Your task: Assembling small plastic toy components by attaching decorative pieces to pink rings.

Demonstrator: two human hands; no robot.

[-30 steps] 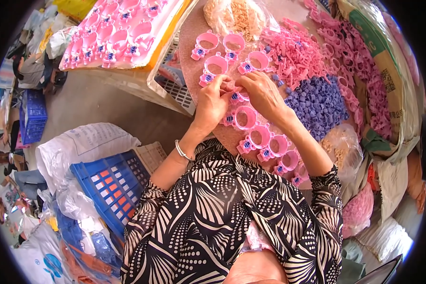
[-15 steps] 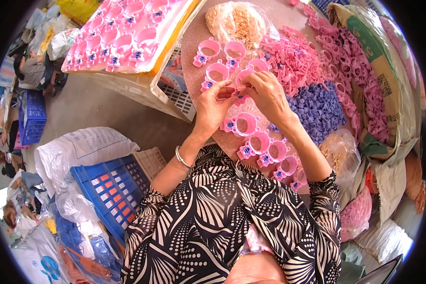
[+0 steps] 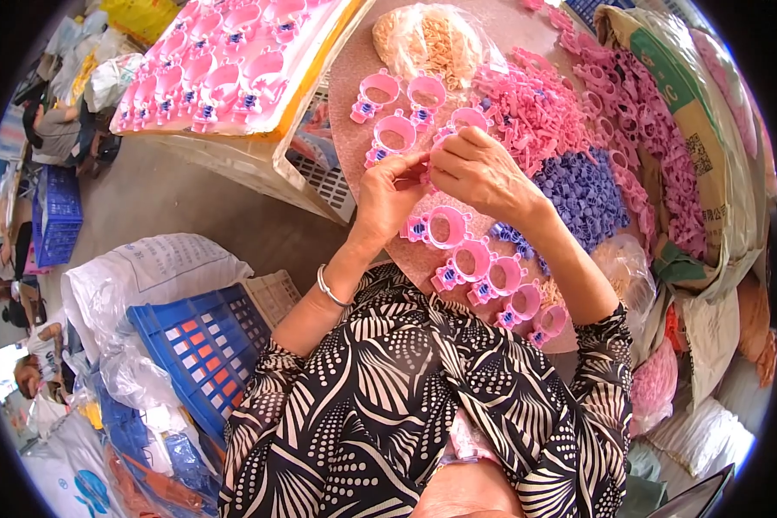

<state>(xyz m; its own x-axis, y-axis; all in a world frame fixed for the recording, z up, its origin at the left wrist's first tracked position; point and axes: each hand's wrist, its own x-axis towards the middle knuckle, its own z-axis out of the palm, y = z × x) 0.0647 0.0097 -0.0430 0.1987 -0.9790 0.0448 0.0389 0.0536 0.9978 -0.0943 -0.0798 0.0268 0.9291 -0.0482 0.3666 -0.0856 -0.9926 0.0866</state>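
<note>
While both hands meet near the upper centre of the frame, the left hand (image 3: 390,192) and the right hand (image 3: 483,173) pinch together on one small pink ring piece (image 3: 429,164), mostly hidden between the fingertips, so I cannot tell exactly how it is gripped. It seems that a small blue part is being fitted onto the pink ring, as on the finished pink rings (image 3: 483,276) lying in a row below the hands, toward the centre. To do this well, the left fingers should steady the ring by its rim while the right thumb and forefinger press the small part squarely, not at a tilt, keeping the joint visible. The heap of blue parts (image 3: 583,194) lies just right of the right wrist, and the loose pink pieces (image 3: 535,104) sit above it, both within easy reach on the round brown board (image 3: 350,95).
</note>
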